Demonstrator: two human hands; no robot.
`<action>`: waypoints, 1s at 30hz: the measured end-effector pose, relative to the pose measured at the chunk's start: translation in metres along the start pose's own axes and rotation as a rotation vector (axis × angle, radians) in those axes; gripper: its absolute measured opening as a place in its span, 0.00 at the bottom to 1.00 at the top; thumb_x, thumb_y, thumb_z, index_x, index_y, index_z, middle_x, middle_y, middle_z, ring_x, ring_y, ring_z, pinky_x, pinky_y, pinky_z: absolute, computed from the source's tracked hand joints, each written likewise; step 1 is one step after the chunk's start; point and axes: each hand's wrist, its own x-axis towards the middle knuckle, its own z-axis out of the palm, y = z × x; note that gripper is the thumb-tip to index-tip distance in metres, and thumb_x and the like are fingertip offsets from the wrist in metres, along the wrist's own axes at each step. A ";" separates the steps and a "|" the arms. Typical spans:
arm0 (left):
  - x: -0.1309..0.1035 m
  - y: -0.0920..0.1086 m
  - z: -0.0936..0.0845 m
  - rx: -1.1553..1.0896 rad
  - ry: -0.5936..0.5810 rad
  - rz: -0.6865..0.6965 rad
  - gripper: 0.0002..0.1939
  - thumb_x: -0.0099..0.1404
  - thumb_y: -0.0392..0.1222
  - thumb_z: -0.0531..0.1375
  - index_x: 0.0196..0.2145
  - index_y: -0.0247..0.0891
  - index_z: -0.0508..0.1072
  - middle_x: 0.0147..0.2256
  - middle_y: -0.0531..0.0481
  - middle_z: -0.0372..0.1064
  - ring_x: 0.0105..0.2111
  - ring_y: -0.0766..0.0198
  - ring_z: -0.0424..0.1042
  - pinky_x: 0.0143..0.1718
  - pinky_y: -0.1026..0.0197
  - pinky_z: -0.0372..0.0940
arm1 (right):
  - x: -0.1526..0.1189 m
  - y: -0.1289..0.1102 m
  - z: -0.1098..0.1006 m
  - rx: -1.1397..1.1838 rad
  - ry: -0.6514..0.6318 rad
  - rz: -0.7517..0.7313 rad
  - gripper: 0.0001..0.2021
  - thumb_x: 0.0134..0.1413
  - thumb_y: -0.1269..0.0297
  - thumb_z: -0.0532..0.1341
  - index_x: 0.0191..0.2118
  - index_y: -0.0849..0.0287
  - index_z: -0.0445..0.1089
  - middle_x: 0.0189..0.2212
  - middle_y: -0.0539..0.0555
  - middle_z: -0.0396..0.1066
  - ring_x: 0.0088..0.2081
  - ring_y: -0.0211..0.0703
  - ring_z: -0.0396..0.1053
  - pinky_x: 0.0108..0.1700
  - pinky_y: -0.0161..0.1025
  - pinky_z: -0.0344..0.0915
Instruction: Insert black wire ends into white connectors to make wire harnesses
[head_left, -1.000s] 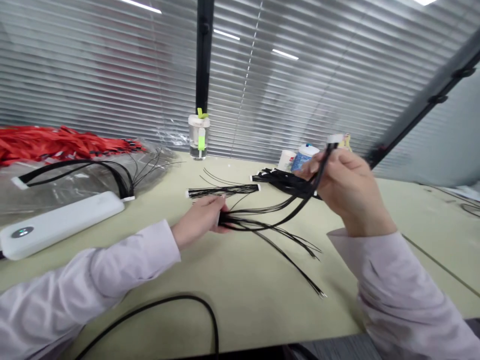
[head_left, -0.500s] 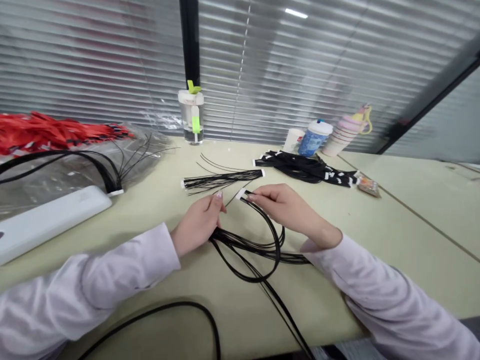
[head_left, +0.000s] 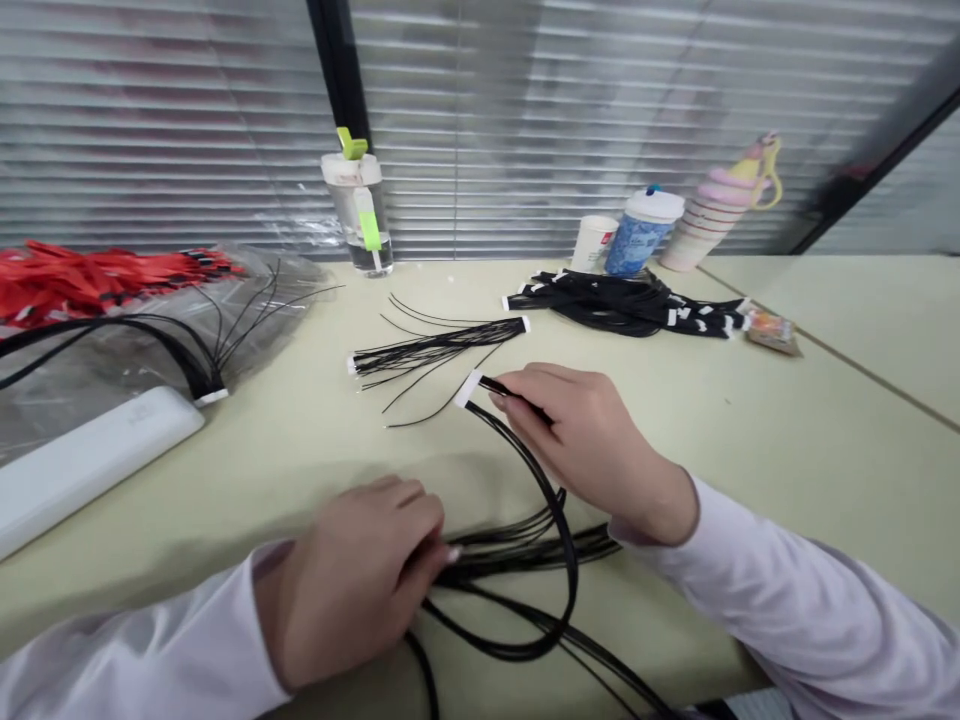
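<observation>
Before slatted blinds (head_left: 420,120), over a pale table (head_left: 787,450), left hand (head_left: 364,575) and right hand (head_left: 592,440) both pinch black wires (head_left: 517,553).

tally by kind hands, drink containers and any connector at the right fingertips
Bare left hand and right hand: 2
Flat white connector on black wires: 1
Drink containers, clear bottle, white paper cup, blue-and-white cup, pink-and-yellow tumbler: 4
Total: 7

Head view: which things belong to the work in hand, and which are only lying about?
Likely belonging: black wires in the left hand and right hand; white connector; similar wire bundle; black cable pile.

Probably just lying about: clear bottle, white cup, blue cup, striped bottle, small packet, long white device.
</observation>
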 end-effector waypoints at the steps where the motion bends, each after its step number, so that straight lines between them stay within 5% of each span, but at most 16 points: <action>1: 0.002 -0.001 0.001 0.012 0.002 -0.047 0.12 0.63 0.44 0.47 0.26 0.39 0.63 0.29 0.49 0.66 0.29 0.60 0.64 0.31 0.58 0.54 | 0.000 0.000 0.000 -0.013 0.010 -0.018 0.09 0.56 0.72 0.52 0.35 0.64 0.70 0.25 0.50 0.66 0.28 0.33 0.60 0.32 0.31 0.54; 6: 0.017 -0.009 -0.006 -0.033 0.121 -0.230 0.12 0.65 0.45 0.43 0.27 0.39 0.59 0.24 0.52 0.63 0.24 0.64 0.61 0.28 0.60 0.53 | -0.001 0.000 0.000 -0.054 0.021 -0.066 0.10 0.57 0.71 0.52 0.36 0.64 0.70 0.26 0.51 0.68 0.29 0.34 0.62 0.33 0.32 0.56; 11: 0.033 -0.017 -0.016 -0.328 0.232 -0.254 0.17 0.62 0.53 0.48 0.22 0.39 0.59 0.20 0.55 0.59 0.21 0.67 0.60 0.24 0.64 0.55 | -0.003 -0.004 0.001 -0.076 -0.073 -0.112 0.12 0.59 0.69 0.51 0.39 0.66 0.71 0.27 0.53 0.67 0.30 0.36 0.63 0.33 0.34 0.57; 15: 0.041 -0.017 -0.016 -0.625 0.284 -0.397 0.23 0.62 0.60 0.42 0.26 0.40 0.62 0.16 0.57 0.56 0.14 0.68 0.59 0.14 0.65 0.54 | -0.004 -0.006 0.002 -0.082 -0.148 -0.102 0.13 0.60 0.68 0.49 0.40 0.65 0.70 0.28 0.53 0.66 0.30 0.36 0.62 0.33 0.34 0.57; 20: 0.050 -0.002 -0.011 -0.891 0.247 -0.275 0.24 0.63 0.59 0.43 0.21 0.39 0.60 0.14 0.56 0.56 0.12 0.70 0.57 0.13 0.67 0.54 | -0.005 -0.006 0.005 -0.109 -0.270 -0.119 0.14 0.61 0.67 0.47 0.41 0.65 0.68 0.29 0.54 0.66 0.30 0.37 0.62 0.32 0.35 0.58; 30: 0.057 0.006 0.000 -1.183 0.180 -0.373 0.23 0.57 0.63 0.52 0.25 0.38 0.62 0.13 0.59 0.53 0.08 0.73 0.52 0.07 0.68 0.50 | -0.006 -0.006 0.003 -0.463 -0.119 -0.236 0.11 0.57 0.69 0.51 0.43 0.64 0.65 0.29 0.54 0.66 0.28 0.40 0.61 0.26 0.37 0.52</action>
